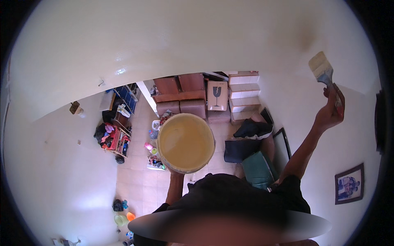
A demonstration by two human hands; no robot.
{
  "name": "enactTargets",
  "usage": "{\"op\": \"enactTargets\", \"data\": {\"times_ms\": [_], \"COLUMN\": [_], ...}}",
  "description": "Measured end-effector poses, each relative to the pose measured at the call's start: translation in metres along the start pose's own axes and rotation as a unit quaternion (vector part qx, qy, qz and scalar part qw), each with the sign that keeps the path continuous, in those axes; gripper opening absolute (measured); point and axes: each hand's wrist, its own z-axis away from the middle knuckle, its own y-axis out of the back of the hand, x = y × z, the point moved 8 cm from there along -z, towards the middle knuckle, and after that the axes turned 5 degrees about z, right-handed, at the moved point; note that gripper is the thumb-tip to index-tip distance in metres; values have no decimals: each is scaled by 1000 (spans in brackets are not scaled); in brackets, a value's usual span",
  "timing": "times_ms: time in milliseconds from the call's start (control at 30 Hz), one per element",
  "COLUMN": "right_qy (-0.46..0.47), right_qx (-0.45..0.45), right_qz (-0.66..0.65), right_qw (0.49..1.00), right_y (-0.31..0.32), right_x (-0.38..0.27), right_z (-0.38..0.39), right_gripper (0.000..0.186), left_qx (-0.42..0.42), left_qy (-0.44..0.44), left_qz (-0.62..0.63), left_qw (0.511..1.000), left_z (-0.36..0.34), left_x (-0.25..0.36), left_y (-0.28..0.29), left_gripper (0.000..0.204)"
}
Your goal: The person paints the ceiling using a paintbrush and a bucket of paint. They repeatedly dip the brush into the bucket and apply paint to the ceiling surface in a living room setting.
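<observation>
My right hand [330, 110] is raised at the right, its fingers closed round the red handle of a wide paintbrush [324, 71]. The brush points up and left, its bristles coated in cream-coloured paint, close to the white wall. In front of me my left hand [175, 173] holds up a round paint bucket [214, 144]. Most of that hand is hidden under and behind the bucket, so its fingers hardly show. Inside the bucket is smooth, yellowish cream paint [186, 141].
White walls [184, 37] surround me. Far below, the tiled floor [137, 172] holds brown seats [193, 107], a cardboard box [217, 96], tiled stairs [244, 90], a green cushion-like block [258, 169] and a cluttered rack [119, 139]. A framed picture [349, 184] hangs at the right.
</observation>
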Motion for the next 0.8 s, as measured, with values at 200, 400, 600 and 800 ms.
{"op": "enactTargets", "data": {"times_ms": [200, 400, 600, 800], "right_qy": [-66, 197, 122, -3], "right_qx": [-213, -570, -574, -477], "right_qz": [-263, -204, -207, -234], "right_qw": [939, 771, 782, 847], "right_y": [-23, -96, -102, -76], "right_x": [-40, -124, -87, -79], "right_z": [93, 216, 244, 203], "right_gripper": [23, 28, 28, 25], "left_qx": [-10, -12, -9, -5], "left_qy": [48, 79, 124, 105], "left_qz": [-8, -36, -67, -118], "left_qw": [999, 996, 990, 987], "left_z": [-28, -37, -45, -36], "left_x": [-22, -36, -48, -43], "left_y": [-5, -17, -23, -37], "left_gripper": [103, 106, 108, 112]}}
